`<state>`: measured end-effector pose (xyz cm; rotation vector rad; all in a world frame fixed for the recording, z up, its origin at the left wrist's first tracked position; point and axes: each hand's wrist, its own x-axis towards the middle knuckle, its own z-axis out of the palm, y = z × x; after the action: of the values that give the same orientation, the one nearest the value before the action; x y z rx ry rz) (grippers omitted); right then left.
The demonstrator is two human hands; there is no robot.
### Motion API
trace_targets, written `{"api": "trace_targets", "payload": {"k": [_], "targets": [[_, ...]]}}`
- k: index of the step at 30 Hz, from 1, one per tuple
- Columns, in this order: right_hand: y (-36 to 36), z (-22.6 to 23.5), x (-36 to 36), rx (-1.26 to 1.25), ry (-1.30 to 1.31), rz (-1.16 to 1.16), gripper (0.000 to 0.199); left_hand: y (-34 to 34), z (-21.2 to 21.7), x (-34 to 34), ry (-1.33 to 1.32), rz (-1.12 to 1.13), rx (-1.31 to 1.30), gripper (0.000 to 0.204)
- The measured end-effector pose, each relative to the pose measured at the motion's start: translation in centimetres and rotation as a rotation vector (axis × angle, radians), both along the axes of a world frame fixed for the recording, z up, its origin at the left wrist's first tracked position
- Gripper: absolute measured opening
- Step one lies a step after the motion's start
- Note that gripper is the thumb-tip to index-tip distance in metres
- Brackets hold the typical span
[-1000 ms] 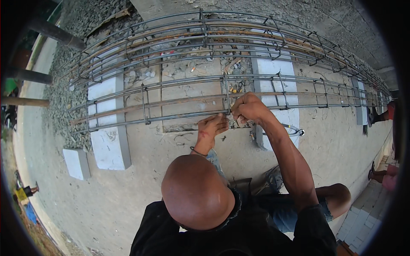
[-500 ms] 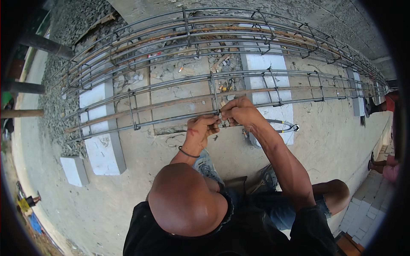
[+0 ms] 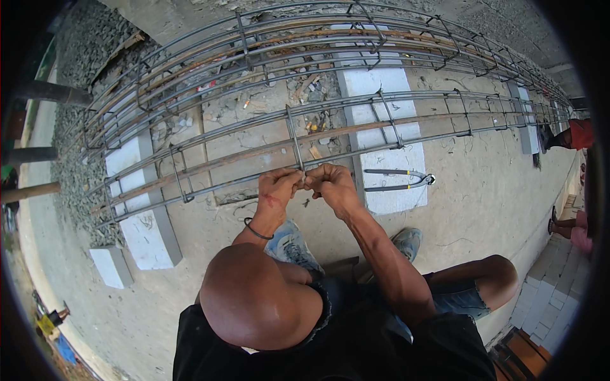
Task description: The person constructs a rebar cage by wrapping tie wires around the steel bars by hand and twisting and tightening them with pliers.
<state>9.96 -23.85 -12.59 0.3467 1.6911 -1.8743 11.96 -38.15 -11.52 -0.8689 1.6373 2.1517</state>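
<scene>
Both hands meet at the near rail of the rebar cage [image 3: 330,136], right where an upright stirrup [image 3: 294,143] crosses it. Left hand [image 3: 277,189] and right hand [image 3: 330,184] have fingers pressed together, pinching what looks like thin tie wire [image 3: 304,182]; it's too small to be sure. Judging by the grip, the tie is mid-twist. Snugging it probably calls for the pincers [image 3: 400,180], lying on the white block [image 3: 391,159] just right.

I see the rebar cage [image 3: 267,136] lying across concrete blocks [image 3: 143,222], both hands [image 3: 305,187] meeting at its near bar, pincers [image 3: 400,180] on the block just right of them.
</scene>
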Motion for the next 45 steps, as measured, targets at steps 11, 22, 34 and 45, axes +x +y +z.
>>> {"api": "trace_targets", "payload": {"k": [11, 22, 34, 45], "targets": [[-2.9, 1.1, 2.8, 0.307, 0.333, -0.127, 0.009, -0.8, 2.3, -0.7, -0.172, -0.01, 0.066, 0.022], [-2.5, 3.0, 1.1, 0.732, 0.646, 0.247, 0.011, -2.7, 1.2, -2.4, -0.179, -0.267, 0.074, 0.031], [-1.9, 3.4, -0.1, 0.787, 0.632, 0.311, 0.013, 1.0, -2.0, 2.9, -0.115, 0.095, 0.395, 0.022], [-1.5, 4.9, -5.8, 0.787, 0.8, 0.837, 0.019, -0.1, -1.1, 1.4, 0.046, 0.025, 0.491, 0.011]]}}
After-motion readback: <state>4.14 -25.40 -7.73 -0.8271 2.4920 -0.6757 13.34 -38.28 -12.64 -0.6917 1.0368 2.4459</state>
